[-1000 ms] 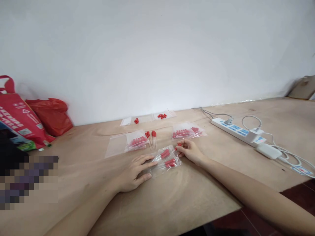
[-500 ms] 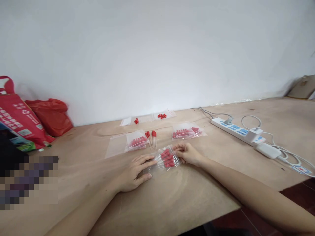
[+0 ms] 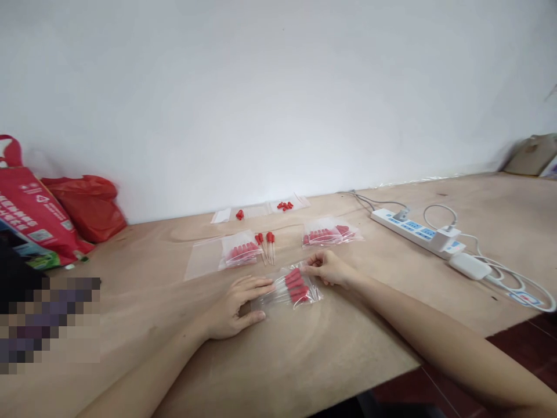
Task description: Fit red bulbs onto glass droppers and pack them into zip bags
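A clear zip bag [image 3: 285, 289] with several red-topped droppers lies on the table in front of me. My left hand [image 3: 237, 305] rests at its left end, fingers and thumb spread. At the bag's upper right edge, my right hand [image 3: 327, 268] has its thumb and fingers pinched on the plastic. Just beyond are loose red-topped droppers [image 3: 270, 244]. Filled bags lie behind to the left [image 3: 241, 249] and to the right [image 3: 328, 232].
Small red caps [image 3: 285, 205] lie on a bag near the wall. A white power strip [image 3: 413, 231] with chargers and coiled cables is on the right. Red bags [image 3: 87, 203] stand at the far left. The table's front edge runs at lower right.
The bag's right end now lies flatter and its droppers have shifted slightly. My right hand has moved a little up and left along the edge. The whole view has shifted slightly.
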Available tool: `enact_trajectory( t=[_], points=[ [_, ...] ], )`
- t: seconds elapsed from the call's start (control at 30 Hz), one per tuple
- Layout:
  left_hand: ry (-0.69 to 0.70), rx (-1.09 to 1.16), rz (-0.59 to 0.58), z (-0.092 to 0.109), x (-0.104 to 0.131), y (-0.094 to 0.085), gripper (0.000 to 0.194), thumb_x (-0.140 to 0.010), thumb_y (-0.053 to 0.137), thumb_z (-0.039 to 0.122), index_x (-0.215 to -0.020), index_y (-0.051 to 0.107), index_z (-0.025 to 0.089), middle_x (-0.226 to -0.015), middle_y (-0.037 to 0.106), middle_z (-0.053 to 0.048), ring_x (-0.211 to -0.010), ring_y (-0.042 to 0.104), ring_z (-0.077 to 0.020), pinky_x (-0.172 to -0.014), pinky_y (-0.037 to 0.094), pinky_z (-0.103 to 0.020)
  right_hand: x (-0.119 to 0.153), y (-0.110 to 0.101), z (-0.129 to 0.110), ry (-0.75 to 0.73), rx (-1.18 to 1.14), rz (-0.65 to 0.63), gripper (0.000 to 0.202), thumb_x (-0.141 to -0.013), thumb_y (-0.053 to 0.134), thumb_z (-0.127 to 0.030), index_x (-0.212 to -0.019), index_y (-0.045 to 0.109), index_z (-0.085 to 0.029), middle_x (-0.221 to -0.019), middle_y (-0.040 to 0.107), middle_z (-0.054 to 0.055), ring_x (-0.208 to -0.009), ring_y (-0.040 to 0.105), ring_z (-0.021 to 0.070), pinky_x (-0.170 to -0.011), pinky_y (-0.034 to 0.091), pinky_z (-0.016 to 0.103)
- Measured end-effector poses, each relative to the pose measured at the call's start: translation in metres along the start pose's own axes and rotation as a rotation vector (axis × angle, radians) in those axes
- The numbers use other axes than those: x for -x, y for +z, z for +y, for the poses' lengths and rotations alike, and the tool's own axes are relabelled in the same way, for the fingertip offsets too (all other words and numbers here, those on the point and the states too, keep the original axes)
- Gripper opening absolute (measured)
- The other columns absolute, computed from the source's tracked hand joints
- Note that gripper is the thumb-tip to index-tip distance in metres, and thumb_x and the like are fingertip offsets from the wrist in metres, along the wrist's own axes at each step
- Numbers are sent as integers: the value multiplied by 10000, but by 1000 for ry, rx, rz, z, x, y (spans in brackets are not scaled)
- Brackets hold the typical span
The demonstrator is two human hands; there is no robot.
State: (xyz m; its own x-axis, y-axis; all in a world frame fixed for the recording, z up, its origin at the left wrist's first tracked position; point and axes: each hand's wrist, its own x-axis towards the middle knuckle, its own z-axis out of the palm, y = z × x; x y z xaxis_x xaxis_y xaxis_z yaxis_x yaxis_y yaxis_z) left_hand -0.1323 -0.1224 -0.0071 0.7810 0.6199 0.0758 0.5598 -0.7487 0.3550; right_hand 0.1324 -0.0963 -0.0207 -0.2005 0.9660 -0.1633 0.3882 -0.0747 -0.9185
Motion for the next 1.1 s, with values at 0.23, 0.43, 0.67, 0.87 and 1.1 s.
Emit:
enact_trajectory(
  t=[0.23, 0.43, 0.67, 0.87, 1.1],
  points=[
    [-36, 128, 41, 2, 2, -2, 501, -775, 549, 365, -1252, 424, 280, -1286, 461, -44, -1203, 363, -257, -1017, 235, -474, -3, 5, 5, -21, -103, -76, 299, -628, 668, -375, -599, 460, -162, -365, 415, -92, -300, 338, 21, -294, 234, 141],
    [-129, 327, 201, -2, 1, -5, 367, -802, 516, 324, -1159, 509, 241, -1203, 531, -54, -1119, 463, -222, -972, 344, -410, 4, 11, 1, -103, -339, -234, 347, -690, 566, -505, -685, 424, -189, -330, 411, -101, -236, 312, 42, -264, 172, 161],
    [-234, 546, 348, -5, -4, 2, 403, -772, 546, 345, -1146, 469, 216, -1194, 504, -74, -1108, 474, -214, -966, 366, -381, 5, 10, -1, -126, -672, -242, 369, -634, 634, -476, -684, 405, -191, -378, 420, -105, -244, 326, 37, -275, 175, 175],
    [-551, 938, 690, 11, -10, 4, 602, -751, 563, 423, -1239, 265, 232, -980, 568, -53, -836, 616, -171, -871, 444, -399, 7, 19, -7, -219, -751, -102, 401, -633, 630, -497, -670, 365, -198, -383, 443, -102, -261, 349, 40, -309, 228, 180],
    [-441, 1244, 519, 39, -17, 10, 421, -716, 611, 393, -1080, 518, 204, -962, 624, -42, -880, 602, -182, -832, 465, -328, 13, 51, -14, -152, -621, -227, 499, -606, 580, -613, -779, 338, -213, -510, 535, -97, -297, 454, 59, -266, 250, 144]
  ],
)
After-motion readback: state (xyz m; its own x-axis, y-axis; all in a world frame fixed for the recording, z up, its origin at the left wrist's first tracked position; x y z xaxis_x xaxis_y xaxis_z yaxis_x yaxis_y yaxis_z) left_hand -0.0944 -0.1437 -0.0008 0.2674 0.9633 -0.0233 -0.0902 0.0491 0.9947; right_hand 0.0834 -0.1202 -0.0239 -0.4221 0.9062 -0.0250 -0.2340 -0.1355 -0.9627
